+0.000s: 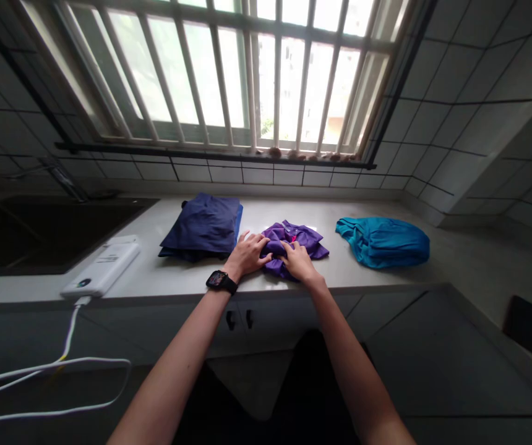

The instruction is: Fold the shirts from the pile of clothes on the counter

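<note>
Purple garment [304, 240] bunched between both hands on a pale stone countertop [368, 278]

The left hand [247, 254], half open with fingers spread, bears on the garment's near side, with a black wristwatch [221, 282] on its wrist. The right hand [299, 261] curls over the bunched top, fingers sunk into the folds; whether either hand actually pinches cloth can't be told. The hands sit close together, wrists low, pressing with the fingers and working the same mound from two sides. Just left of the left hand lies a folded navy cloth [201, 225]; right of the right hand, a rounded teal garment [381, 242]. Farther left sit a white power bank [101, 267] and a dark sink [47, 235].
</note>
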Demonstrator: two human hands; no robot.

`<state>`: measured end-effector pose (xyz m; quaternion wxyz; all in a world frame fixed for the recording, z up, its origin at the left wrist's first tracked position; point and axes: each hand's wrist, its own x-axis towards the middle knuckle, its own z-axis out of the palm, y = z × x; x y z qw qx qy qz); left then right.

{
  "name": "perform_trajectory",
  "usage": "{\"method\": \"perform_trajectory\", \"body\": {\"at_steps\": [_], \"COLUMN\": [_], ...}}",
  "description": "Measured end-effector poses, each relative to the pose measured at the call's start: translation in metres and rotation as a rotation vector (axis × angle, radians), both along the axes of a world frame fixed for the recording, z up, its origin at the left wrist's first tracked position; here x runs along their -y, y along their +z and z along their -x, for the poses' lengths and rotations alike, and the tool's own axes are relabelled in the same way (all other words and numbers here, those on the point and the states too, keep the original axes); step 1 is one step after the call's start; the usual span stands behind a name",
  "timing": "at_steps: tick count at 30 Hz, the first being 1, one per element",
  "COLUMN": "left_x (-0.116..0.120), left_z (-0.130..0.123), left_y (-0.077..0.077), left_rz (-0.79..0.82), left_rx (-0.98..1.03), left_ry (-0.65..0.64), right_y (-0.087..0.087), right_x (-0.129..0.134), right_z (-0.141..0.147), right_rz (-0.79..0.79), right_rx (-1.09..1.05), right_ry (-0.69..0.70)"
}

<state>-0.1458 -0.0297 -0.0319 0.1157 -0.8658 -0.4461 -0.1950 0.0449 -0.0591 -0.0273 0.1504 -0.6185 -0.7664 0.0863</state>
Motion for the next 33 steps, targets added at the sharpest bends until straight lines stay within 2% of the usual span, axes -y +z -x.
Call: {"method": "perform_trajectory", "body": {"at_steps": [5, 10, 13, 20, 25, 29, 33], "left_x": [0.002, 0.004, 0.005, 0.006, 0.004, 0.003, 0.016], "left_z": [-0.004, -0.005, -0.005, -0.006, -0.006, -0.007, -0.005], "left_y": [0.001, 0.002, 0.004, 0.006, 0.006, 0.01, 0.012], "left_rz": [-0.008, -0.025, -0.012, 0.022, 0.057, 0.162, 0.228], "left_rx": [-0.052, -0.051, -0.034, 0.009, 0.04, 0.056, 0.14], "left_ry": [-0.004, 0.007, 0.004, 0.027, 0.009, 0.013, 0.046], "right_y": [-0.008, -0.013, -0.014, -0.015, -0.015, -0.015, -0.012], "right_x": [0.006, 0.014, 0.021, 0.033, 0.036, 0.042, 0.05], "right_z": [-0.006, -0.03, -0.038, -0.025, -0.021, -0.015, -0.02], "right_rz": [-0.05, -0.158, -0.192, -0.162, -0.176, -0.161, -0.166], "right_rx": [-0.064, -0.271, -0.262, -0.098, -0.112, -0.096, -0.22], "right_ry": [-0.005, 0.104, 0.04, -0.047, -0.078, -0.113, -0.057]}}
